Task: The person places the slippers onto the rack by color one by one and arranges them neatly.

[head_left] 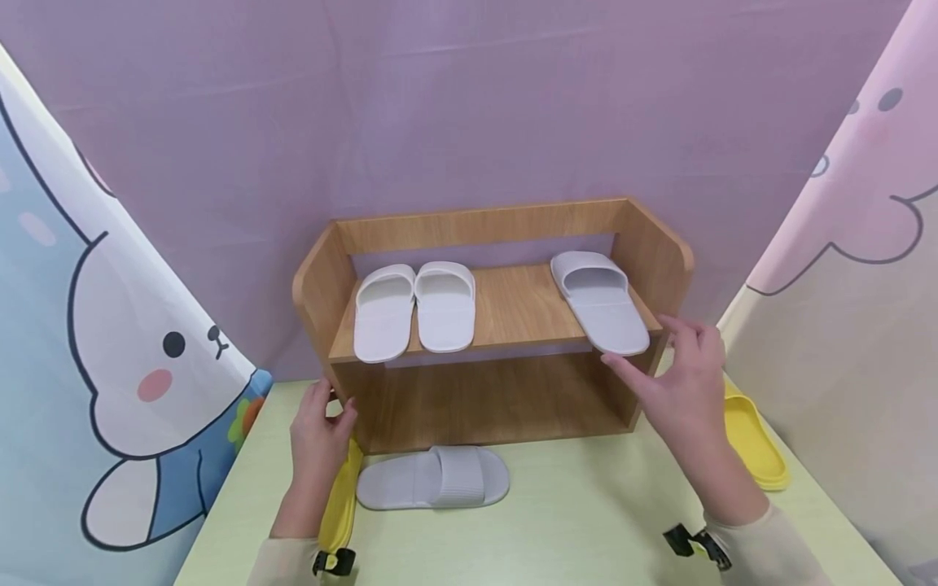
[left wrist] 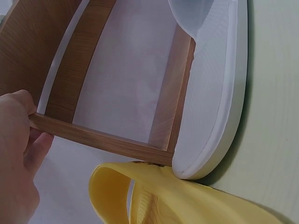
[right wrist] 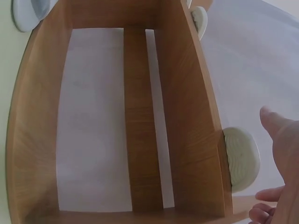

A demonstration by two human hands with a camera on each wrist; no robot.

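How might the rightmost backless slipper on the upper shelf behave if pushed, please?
The rightmost backless slipper would probably slide rather than roll, since its sole looks flat. Pushed outward, it could tip off, as its heel end overhangs the upper shelf.

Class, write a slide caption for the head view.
Left hand and right hand flank a wooden rack holding three slippers on its upper shelf.
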